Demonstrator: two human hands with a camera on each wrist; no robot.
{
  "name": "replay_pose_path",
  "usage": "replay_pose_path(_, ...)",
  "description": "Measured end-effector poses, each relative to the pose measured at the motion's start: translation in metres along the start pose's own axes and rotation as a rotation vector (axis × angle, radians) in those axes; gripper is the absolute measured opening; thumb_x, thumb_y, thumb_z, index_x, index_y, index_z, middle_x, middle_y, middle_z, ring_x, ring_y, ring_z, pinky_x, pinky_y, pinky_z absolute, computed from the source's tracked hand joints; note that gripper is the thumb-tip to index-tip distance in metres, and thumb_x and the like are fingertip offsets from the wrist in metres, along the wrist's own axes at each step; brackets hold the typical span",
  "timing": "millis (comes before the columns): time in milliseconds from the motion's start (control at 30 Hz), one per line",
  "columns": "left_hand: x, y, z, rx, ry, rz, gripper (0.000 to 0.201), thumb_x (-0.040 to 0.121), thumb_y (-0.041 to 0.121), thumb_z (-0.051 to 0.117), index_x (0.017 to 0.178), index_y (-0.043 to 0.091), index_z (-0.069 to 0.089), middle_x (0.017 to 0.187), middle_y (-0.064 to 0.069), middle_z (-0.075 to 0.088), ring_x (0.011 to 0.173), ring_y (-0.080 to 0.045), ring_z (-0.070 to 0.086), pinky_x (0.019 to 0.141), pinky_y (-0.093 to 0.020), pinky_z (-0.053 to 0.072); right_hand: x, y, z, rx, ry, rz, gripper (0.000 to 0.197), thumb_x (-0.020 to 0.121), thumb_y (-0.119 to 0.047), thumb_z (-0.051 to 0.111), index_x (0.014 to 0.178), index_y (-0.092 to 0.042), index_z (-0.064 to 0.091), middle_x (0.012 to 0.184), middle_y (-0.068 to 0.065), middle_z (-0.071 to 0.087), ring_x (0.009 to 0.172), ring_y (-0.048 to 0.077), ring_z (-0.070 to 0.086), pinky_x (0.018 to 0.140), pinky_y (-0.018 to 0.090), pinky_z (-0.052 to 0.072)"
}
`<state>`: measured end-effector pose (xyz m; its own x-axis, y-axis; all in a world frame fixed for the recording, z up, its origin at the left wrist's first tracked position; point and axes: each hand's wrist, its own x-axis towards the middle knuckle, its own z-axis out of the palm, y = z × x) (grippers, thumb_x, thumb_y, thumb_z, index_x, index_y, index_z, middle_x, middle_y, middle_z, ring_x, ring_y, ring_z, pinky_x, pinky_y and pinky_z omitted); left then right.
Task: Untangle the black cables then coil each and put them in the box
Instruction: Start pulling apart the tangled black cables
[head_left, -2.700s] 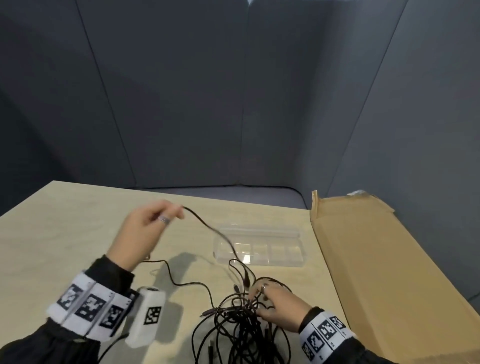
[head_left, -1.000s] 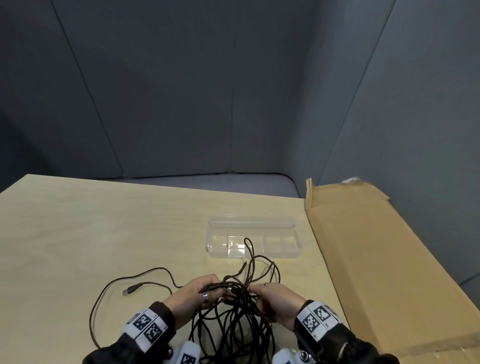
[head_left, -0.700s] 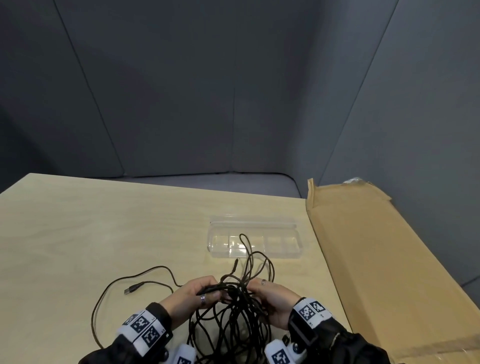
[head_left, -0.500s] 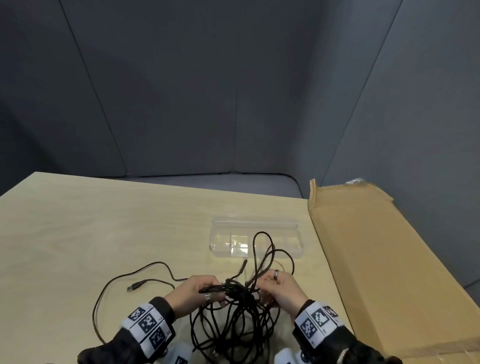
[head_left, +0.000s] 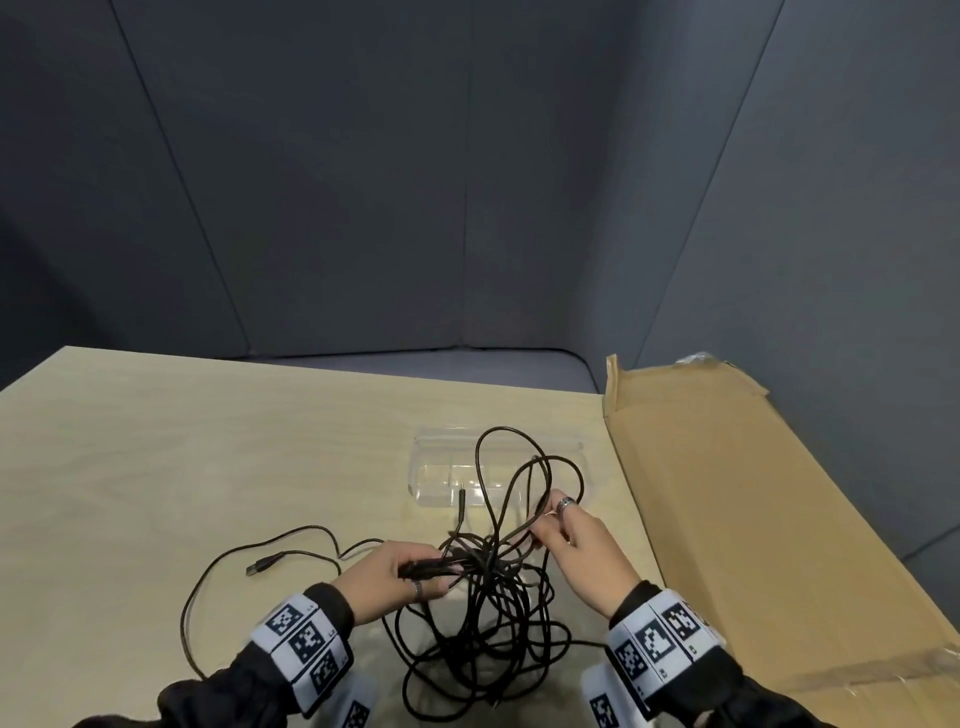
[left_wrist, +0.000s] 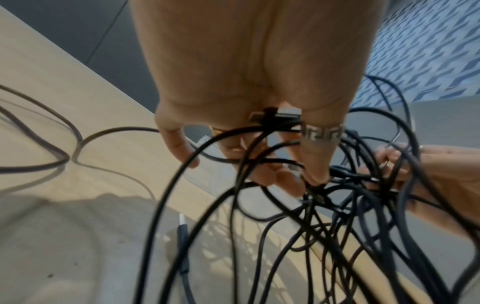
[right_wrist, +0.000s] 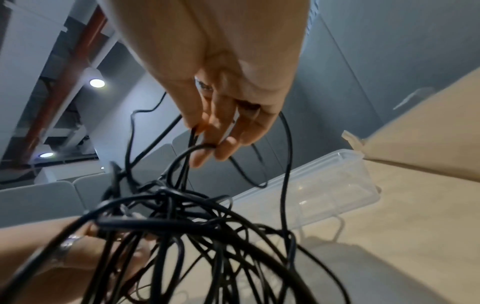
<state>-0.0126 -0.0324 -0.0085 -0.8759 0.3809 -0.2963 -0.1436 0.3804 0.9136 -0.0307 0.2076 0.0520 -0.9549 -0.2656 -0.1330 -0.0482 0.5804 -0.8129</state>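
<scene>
From the head camera, the person's left hand (head_left: 387, 574) and right hand (head_left: 576, 545) hold a tangle of black cables (head_left: 483, 618) just above the near edge of the light wooden table (head_left: 156, 457). The left grip is curled round a bunch of strands with a plug sticking out of the fist. The right grip pinches a strand between thumb and fingertips, and tall loops rise from it in front of the clear plastic box (head_left: 441, 475), which lies on the table beyond the hands with its lid open. One cable end with a USB plug (head_left: 264, 566) trails loose on the table to the left. A flat cardboard carton (head_left: 753, 519) lies along the table's right side.

From the left wrist camera, the left hand's fingers (left_wrist: 315, 164) close on several strands, a patterned ring (left_wrist: 322, 133) on one finger, and a connector is tucked against the palm. The rest of the tangle hangs below toward the table.

From the right wrist camera, the right hand's fingertips (right_wrist: 226, 148) clamp a thin loop of cable, the knot sits lower left, and the clear box shows at the right.
</scene>
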Motion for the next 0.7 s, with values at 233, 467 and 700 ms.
replay_pose_path(233,-0.006,0.042,0.009,0.204,0.298,0.06,0.087,0.034,0.087,0.063,0.108,0.044,0.045,0.115,0.015,0.054,0.111,-0.001,0.05,0.098,-0.031,0.04,-0.002,0.003,0.008,0.05,-0.098,-0.004,0.011,0.095,-0.023,0.044,0.087,-0.017,0.05,0.079,0.02,0.068,0.071,0.033,0.06,0.078,0.044,0.048)
replay_pose_path(467,0.013,0.04,0.021,0.489,0.134,-0.033,0.049,0.046,0.066,0.059,0.092,0.052,0.051,0.105,0.023,0.059,0.101,-0.005,0.057,0.097,-0.037,0.044,-0.01,-0.037,-0.025,0.206,-0.053,-0.063,0.019,0.097,-0.013,0.045,0.079,-0.017,0.05,0.061,-0.001,0.063,0.064,0.015,0.062,0.076,0.038,0.049)
replay_pose_path(700,0.009,0.025,-0.02,0.482,0.216,-0.155,0.045,0.043,0.067,0.06,0.081,0.045,0.062,0.101,0.014,0.065,0.094,-0.01,0.062,0.09,-0.033,0.05,-0.015,-0.041,-0.092,0.019,0.294,-0.071,0.021,0.092,-0.021,0.056,0.074,-0.019,0.066,0.056,-0.008,0.056,0.054,0.009,0.048,0.056,0.027,0.042)
